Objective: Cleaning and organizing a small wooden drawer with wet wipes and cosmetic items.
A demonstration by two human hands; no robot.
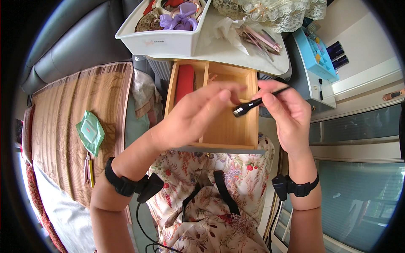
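Observation:
Over the open wooden drawer [236, 130], my right hand [289, 111] pinches a slim black stick-shaped tool [249, 106] between thumb and fingers. Its wider glossy end, with pale marks, points down toward the left, and the thin end passes behind my fingers. I cannot make out its exact kind. Just left of it is my left hand [196, 111], fingers stretched to the right and slightly blurred, apparently holding nothing. In the drawer's left compartment lies a red flat case [184, 82], partly covered by my left hand.
A white bin [164, 44] holding a purple scrunchie [181, 17] stands on the tabletop, near combs and clips [261, 40] and lace fabric [274, 14]. A blue organizer [314, 55] stands at right. On the left mat lie a green wipes pack [90, 133] and slim sticks [88, 170].

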